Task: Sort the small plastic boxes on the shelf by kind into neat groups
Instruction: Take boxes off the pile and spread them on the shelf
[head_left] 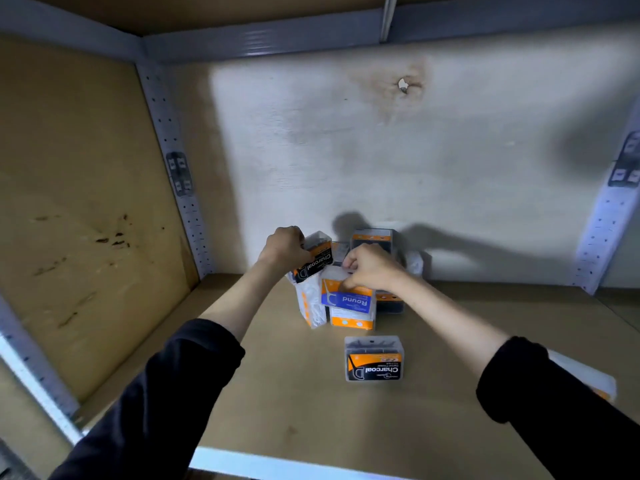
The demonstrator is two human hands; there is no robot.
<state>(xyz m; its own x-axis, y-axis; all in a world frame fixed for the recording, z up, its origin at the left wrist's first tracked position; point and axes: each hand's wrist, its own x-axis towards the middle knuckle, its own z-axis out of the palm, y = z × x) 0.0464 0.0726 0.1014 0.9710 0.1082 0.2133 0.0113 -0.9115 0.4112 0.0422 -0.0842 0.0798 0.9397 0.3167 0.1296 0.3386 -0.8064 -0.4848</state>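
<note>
Several small clear plastic boxes stand clustered at the back middle of the shelf board (270,393). My left hand (284,249) grips a tilted black-and-orange "Charcoal" box (317,259) at the top of the pile. My right hand (370,268) pinches the top edge of a blue-and-orange "Round" box (349,304). A white-filled box (310,303) stands on end left of it. Another "Charcoal" box (374,358) lies alone nearer to me. More boxes (372,239) sit behind, partly hidden by my hands.
The pale back wall (381,150) is close behind the cluster. A brown side panel (76,209) and a perforated metal upright (176,174) close the left side. A second upright (602,230) stands at right. Another clear box (585,375) peeks out behind my right sleeve.
</note>
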